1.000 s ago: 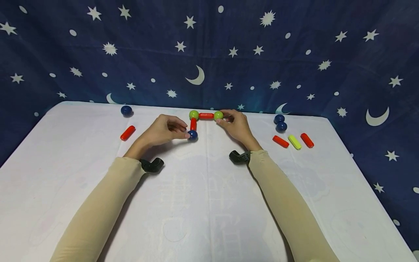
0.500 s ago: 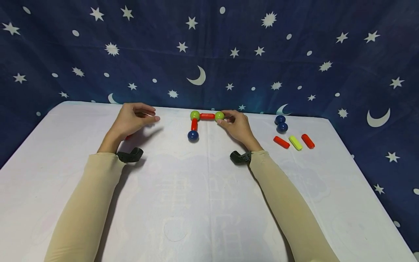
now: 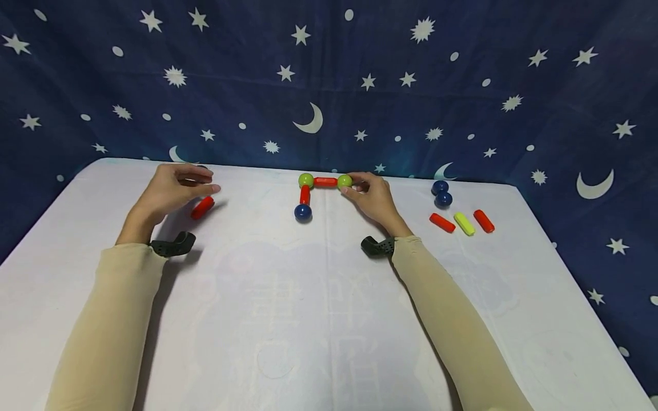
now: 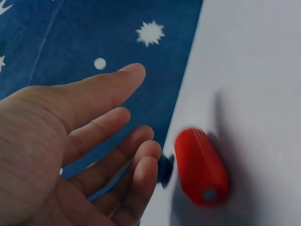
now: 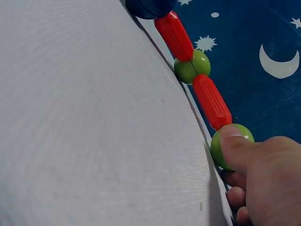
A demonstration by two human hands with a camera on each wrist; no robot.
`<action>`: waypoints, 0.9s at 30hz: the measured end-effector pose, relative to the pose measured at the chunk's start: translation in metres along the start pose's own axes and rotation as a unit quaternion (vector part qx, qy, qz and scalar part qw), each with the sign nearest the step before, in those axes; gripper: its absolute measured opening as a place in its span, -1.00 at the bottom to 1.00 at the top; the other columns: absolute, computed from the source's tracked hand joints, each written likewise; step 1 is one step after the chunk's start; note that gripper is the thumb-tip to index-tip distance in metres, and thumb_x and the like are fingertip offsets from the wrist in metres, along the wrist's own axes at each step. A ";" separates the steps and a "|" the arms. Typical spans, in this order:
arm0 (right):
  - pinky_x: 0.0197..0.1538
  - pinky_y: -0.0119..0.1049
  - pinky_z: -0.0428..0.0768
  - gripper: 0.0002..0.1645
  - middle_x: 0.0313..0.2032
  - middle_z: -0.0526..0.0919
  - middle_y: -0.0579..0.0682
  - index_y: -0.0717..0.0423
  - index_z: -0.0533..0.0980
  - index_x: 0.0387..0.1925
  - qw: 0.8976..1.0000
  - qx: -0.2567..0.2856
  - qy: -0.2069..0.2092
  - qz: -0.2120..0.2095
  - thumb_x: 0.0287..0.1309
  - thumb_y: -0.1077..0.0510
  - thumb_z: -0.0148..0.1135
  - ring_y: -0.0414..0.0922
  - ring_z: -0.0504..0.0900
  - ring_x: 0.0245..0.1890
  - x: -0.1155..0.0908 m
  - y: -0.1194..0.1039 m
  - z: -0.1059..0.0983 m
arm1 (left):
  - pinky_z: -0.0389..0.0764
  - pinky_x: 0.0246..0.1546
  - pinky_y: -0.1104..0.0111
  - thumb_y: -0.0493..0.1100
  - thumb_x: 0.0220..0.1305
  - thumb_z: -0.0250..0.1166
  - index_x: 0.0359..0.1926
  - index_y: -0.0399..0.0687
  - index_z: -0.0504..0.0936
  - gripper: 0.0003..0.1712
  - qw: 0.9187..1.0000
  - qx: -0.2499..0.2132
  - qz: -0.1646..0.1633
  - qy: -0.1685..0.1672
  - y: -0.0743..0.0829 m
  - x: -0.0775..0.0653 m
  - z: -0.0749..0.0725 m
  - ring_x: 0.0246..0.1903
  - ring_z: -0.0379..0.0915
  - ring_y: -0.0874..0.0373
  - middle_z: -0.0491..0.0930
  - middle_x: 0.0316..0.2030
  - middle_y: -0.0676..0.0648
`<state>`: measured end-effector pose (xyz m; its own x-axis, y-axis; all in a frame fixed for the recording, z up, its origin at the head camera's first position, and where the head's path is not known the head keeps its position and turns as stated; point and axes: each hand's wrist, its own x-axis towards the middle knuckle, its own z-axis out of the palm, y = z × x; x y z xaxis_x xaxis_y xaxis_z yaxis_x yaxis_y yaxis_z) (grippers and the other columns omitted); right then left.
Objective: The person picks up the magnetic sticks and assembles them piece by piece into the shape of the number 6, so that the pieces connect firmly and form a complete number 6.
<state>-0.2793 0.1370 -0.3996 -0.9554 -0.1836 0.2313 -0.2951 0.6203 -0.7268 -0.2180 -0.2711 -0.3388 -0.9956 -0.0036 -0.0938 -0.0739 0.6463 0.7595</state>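
My left hand (image 3: 172,191) hovers with relaxed fingers above the left of the table, holding nothing. Just beside it lies a red rod (image 3: 203,208), seen close up in the left wrist view with a metal dot on its end. Mostly hidden behind the fingers is a blue ball (image 4: 164,169). My right hand (image 3: 374,197) pinches a green ball (image 5: 243,134) between thumb and fingers. That ball ends an L-shaped chain: a red rod (image 3: 325,182), a corner green ball (image 3: 305,181), another red rod (image 3: 305,195) and a blue ball (image 3: 303,213).
To the right, two blue balls (image 3: 442,199) touch each other. Near them lie a red rod (image 3: 442,222), a yellow-green rod (image 3: 464,224) and another red rod (image 3: 484,221). A dark blue star-patterned cloth (image 3: 329,85) hangs behind the white table (image 3: 288,319).
My left hand has let go of the blue ball on the chain and moved left, over beside the loose red rod. The right hand stays on the green ball.
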 end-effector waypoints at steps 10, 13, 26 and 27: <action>-0.03 -0.18 0.52 -0.49 0.00 0.66 0.11 0.16 0.60 0.20 1.000 0.002 0.002 -0.009 0.25 0.10 0.43 -0.02 0.57 -0.12 0.000 -0.001 0.000 | 0.49 -0.12 0.25 0.15 0.27 0.43 0.33 -0.22 0.50 -0.24 0.997 0.051 -0.007 -0.064 -0.019 -0.006 -0.009 0.08 0.41 -0.19 0.50 0.14 -0.31; -0.05 -0.20 0.51 -0.49 -0.01 0.67 0.10 0.16 0.60 0.20 1.000 0.002 0.003 -0.007 0.25 0.10 0.43 -0.04 0.57 -0.13 0.000 -0.001 0.001 | 0.49 -0.22 0.26 0.08 0.28 0.43 0.31 -0.24 0.52 -0.29 0.995 0.062 0.001 -0.077 -0.020 -0.007 -0.008 -0.06 0.43 -0.13 0.55 0.05 -0.29; -0.07 -0.20 0.49 -0.50 -0.04 0.67 0.11 0.18 0.60 0.18 1.000 0.005 0.004 -0.011 0.25 0.11 0.43 -0.03 0.57 -0.15 0.000 0.001 -0.001 | 0.37 -0.45 0.30 -0.16 0.22 0.49 0.24 -0.28 0.58 -0.40 0.992 0.072 0.029 -0.101 -0.019 -0.007 -0.006 -0.35 0.38 0.00 0.62 -0.37 -0.10; -0.08 -0.21 0.49 -0.50 -0.04 0.67 0.12 0.19 0.60 0.18 1.000 0.006 0.005 -0.012 0.25 0.11 0.43 -0.03 0.57 -0.15 0.000 0.001 -0.001 | 0.38 -0.44 0.31 -0.17 0.23 0.48 0.24 -0.29 0.58 -0.41 0.992 0.074 0.030 -0.102 -0.018 -0.007 -0.006 -0.35 0.38 0.00 0.63 -0.36 -0.11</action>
<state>-0.2795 0.1385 -0.3996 -0.9481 -0.1903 0.2548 -0.3176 0.6070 -0.7285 -0.2105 -0.2874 -0.3483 -0.9645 0.1833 -0.1903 0.0100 0.7451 0.6669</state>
